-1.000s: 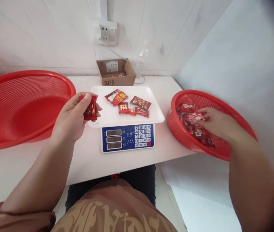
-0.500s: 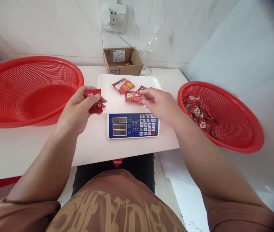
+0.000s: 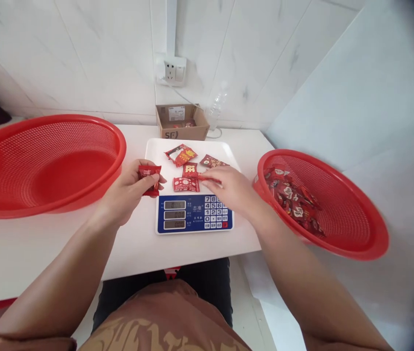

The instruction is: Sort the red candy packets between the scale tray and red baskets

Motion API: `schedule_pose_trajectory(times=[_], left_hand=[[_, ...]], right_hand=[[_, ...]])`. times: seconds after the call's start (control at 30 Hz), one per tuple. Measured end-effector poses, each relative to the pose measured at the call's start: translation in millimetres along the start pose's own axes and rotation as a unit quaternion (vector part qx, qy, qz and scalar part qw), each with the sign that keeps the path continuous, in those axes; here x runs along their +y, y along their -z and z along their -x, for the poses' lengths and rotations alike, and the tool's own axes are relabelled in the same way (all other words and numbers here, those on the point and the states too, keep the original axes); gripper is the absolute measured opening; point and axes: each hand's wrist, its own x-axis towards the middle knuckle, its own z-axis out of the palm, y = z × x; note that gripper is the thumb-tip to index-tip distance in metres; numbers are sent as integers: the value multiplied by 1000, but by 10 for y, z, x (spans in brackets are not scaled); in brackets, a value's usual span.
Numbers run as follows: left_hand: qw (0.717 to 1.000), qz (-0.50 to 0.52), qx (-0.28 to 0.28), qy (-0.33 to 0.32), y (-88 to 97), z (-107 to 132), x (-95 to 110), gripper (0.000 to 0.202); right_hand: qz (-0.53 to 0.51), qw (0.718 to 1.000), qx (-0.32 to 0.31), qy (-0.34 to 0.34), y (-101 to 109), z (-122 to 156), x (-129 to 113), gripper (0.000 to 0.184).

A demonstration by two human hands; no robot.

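My left hand (image 3: 132,186) is closed round a small red snack packet (image 3: 150,180), its thumb across the front, at the left side of the scale's white pan (image 3: 155,151). Over the pan's right part, my right hand (image 3: 228,187) pinches another red packet (image 3: 209,178), seen nearly edge-on. Several packets lie on the pan: a red and white packet (image 3: 181,155) at the back, a dark red packet (image 3: 213,161) behind my right hand, a red packet with yellow print (image 3: 190,169) in the middle, and a dotted packet (image 3: 186,184) at the front edge.
The scale's blue panel (image 3: 195,214) faces me. A red mesh basket (image 3: 119,146) stands left; another basket (image 3: 371,239) on the right holds many packets. Behind the scale are a cardboard box (image 3: 183,132) and a clear bottle (image 3: 216,107), below a wall socket (image 3: 175,70).
The view has tilted up, so everything sits lower. The dotted packet that was at my right fingers now lies on the pan's front edge. My left hand still holds its packet.
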Motion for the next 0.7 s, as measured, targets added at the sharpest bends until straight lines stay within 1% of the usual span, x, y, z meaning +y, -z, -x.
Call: schedule_pose_trajectory(times=[0.07, 0.2, 0.27, 0.33, 0.37, 0.43, 0.5, 0.53, 0.6, 0.7], left_hand=[[1000, 7, -10, 3, -29, -16, 7, 17], [999, 28, -34, 18, -49, -37, 18, 20], [999, 28, -39, 16, -46, -37, 4, 18], [999, 19, -47, 9, -48, -26, -20, 16], [998, 11, -59, 4, -54, -17, -32, 15], [996, -3, -91, -2, -80, 3, -50, 14], [992, -1, -122, 8, -119, 22, -55, 14], [991, 7, -131, 17, -140, 31, -54, 15], [990, 34, -136, 26, -179, 45, -55, 19], [987, 47, -155, 22, -224, 63, -76, 22]], right_hand=[[3, 999, -17, 34, -84, -55, -57, 17], [40, 998, -31, 49, -220, -170, -132, 18], [72, 996, -20, 44, -246, -197, -145, 18], [68, 997, 14, 33, -240, -193, -177, 18], [40, 998, 33, 25, -227, -177, -207, 19], [-63, 997, 45, 12, -187, -121, -292, 21], [-171, 985, 20, 0, -143, -40, -387, 23], [-209, 978, 1, -9, -122, 3, -430, 23], [-257, 965, -26, -32, -92, 83, -492, 23], [-319, 944, -44, -65, -72, 163, -537, 22]])
